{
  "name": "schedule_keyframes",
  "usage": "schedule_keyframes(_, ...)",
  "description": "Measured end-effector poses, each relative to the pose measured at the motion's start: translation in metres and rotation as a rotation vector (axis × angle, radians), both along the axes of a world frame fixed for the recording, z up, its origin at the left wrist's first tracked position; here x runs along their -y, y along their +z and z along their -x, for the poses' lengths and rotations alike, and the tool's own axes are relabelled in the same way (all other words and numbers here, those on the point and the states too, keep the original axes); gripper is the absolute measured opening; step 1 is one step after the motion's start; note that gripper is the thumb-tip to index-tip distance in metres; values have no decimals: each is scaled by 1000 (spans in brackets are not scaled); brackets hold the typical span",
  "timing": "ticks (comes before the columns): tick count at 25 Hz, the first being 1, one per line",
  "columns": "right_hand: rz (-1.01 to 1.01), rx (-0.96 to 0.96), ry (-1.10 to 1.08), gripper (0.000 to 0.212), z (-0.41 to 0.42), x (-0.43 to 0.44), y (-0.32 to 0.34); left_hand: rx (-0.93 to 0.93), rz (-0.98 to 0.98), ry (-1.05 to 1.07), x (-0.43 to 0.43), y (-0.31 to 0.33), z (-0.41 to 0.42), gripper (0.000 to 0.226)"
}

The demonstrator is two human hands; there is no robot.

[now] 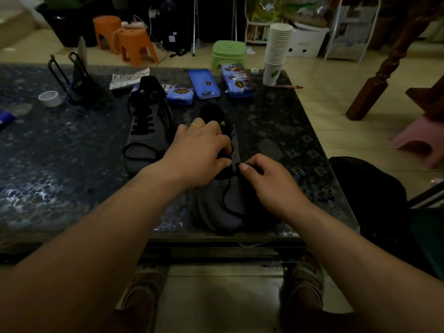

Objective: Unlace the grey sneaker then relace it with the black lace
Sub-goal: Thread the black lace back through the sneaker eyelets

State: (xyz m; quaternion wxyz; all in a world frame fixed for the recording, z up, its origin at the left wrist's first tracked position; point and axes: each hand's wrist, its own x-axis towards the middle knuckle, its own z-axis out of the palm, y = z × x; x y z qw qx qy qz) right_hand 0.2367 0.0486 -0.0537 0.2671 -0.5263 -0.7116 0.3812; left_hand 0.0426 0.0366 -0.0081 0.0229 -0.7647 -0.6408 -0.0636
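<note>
Sandals show on the floor below the worktop. At its near edge lies the grey sneaker, toe toward the person, black lace looping loose across the toe. Right grip pinches the lace's end between thumb and forefinger just beside the eyelet flap; left grip lies over the sneaker's middle, fingers curled round that flap. Beyond, to the left, a second sneaker stands laced; farther back, blue tins and stacked paper cups.
</note>
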Motion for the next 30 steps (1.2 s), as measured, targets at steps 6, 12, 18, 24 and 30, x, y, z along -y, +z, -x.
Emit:
schedule_keyframes(6,43,-50,-14,21,3,-2,1,50,89,23,0,2,2,13)
schedule_keyframes(12,53,-28,1,17,4,-4,0,169,127,24,-2,2,1,10)
schedule_keyframes(18,122,66,112,22,11,6,-3,528,154,117,1,3,19,14)
schedule_keyframes(24,118,108,-79,55,36,10,1,728,154,189,2,9,16,25)
schedule_keyframes(30,38,254,-86,49,34,-1,-3,1440,-20,498,1,11,44,36)
